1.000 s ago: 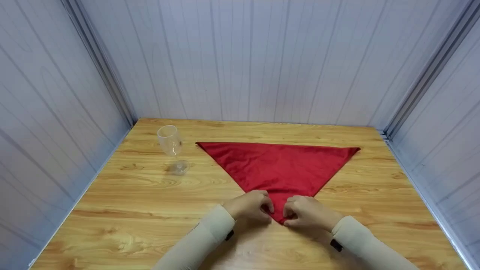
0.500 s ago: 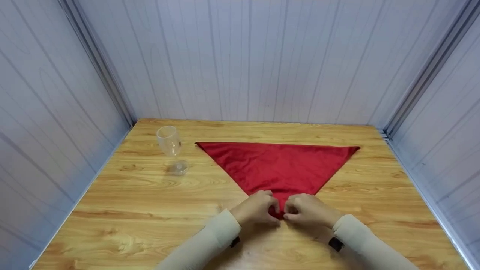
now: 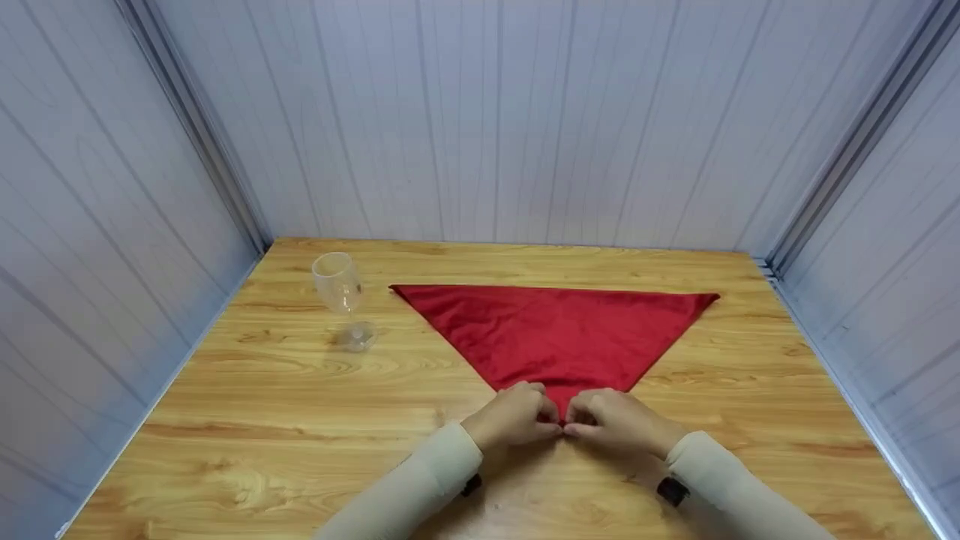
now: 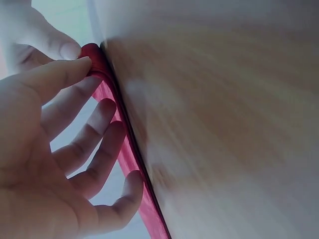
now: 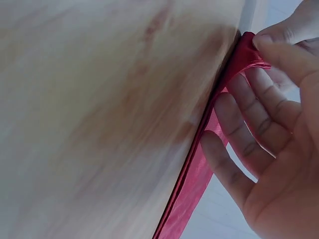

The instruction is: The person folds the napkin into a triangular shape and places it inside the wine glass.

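A red cloth napkin, folded into a triangle, lies with its long edge toward the back and its near point turned up between the hands. My left hand pinches the rolled point from the left, thumb in front; in the left wrist view its other fingers lie along the cloth's edge. From the right, my right hand pinches the same small roll. Both thumbs meet at the roll in the right wrist view, where the napkin edge runs past the spread fingers of the right hand.
A clear stemmed wine glass stands upright on the wooden table, left of the napkin. Pale panel walls rise at the back and on both sides.
The napkin's near point has been rolled a little away from me. My left hand has shifted right, and the two hands have come together at the roll. The glass stays in place.
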`<act>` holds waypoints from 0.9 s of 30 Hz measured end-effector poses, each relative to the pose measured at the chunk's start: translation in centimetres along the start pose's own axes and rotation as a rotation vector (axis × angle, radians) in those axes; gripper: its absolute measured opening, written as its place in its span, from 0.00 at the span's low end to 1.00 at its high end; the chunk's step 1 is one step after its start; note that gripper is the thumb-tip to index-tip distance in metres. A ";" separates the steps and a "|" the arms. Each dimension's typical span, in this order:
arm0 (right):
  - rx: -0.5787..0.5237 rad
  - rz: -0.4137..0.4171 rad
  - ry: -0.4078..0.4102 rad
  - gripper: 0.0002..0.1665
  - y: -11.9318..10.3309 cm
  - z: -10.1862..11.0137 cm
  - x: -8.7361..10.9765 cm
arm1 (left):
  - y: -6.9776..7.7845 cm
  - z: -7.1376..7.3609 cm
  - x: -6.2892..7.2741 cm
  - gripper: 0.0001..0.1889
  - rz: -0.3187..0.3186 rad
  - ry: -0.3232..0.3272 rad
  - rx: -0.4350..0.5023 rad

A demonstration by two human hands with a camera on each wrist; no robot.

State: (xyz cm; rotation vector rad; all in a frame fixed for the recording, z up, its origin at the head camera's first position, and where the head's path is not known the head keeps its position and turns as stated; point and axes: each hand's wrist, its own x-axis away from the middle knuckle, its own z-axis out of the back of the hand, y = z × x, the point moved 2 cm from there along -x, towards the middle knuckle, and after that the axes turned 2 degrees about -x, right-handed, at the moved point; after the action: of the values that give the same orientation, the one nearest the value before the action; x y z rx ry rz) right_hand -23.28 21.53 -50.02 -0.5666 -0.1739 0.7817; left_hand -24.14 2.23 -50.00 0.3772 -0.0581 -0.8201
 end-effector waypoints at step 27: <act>0.094 0.011 -0.143 0.12 -0.3 -0.2 -0.9 | 0.3 -0.2 -0.1 0.08 0.066 0.020 -0.004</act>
State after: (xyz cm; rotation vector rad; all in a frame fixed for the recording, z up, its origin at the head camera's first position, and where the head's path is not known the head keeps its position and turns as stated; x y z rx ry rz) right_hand -23.64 20.67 -49.98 -0.4227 -0.2644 0.8373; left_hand -23.97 2.56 -50.11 0.3777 -0.0503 -0.7513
